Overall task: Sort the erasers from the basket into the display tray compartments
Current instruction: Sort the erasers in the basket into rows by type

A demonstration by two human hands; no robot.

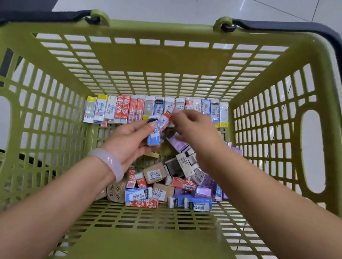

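Both of the person's arms reach down into the green basket (38, 91). The left hand (129, 139) grips a small bunch of erasers, a blue-sleeved eraser (154, 136) foremost, while the right hand (194, 128) pinches a red-and-white eraser (166, 117) just beside them. More erasers stand in a row (157, 109) along the far wall, and a loose pile (170, 184) lies on the basket floor beneath the wrists.

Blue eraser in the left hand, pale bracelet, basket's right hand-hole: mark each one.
blue eraser (154, 138), head view, on its blue sleeve below the label.
pale bracelet (109, 163), head view, on the band's top.
basket's right hand-hole (312, 150), head view, in the opening.
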